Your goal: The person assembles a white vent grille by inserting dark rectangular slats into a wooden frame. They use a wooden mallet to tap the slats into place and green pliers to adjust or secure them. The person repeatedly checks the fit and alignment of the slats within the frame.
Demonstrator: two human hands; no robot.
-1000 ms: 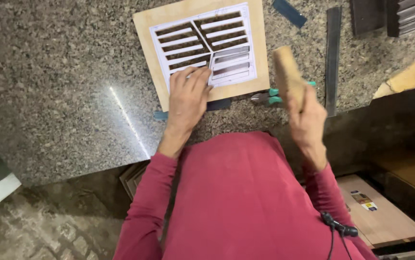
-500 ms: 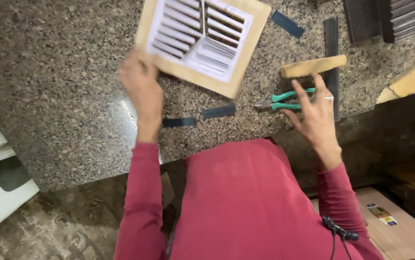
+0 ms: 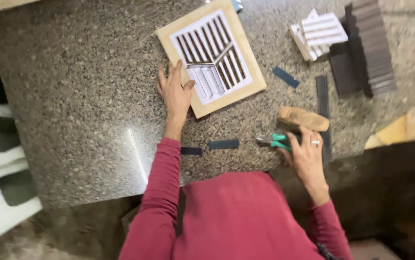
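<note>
Head view, single entry.

Item 1: wooden panel, a pale square frame with a white slatted pattern on its face, lying flat and askew on the speckled granite surface. Our left hand lies flat at its lower left edge, fingers spread wide, thumb touching the panel, holding nothing. We judge the panel light and stiff, its thin slats fragile; best taken by the plain wooden border.

Item 2: green-handled pliers, lying on the surface near its front edge. Our right hand rests on the handles, fingers curled over them; we cannot tell whether the grip is closed. Small, rigid, with some weight; the handles are the place to hold.

Item 3: wooden block, just above the right hand.

Item 4: dark strips, loose, between the two hands and near the panel.

Item 5: stack of dark slats, upper right, beside a white slatted bundle.
</note>
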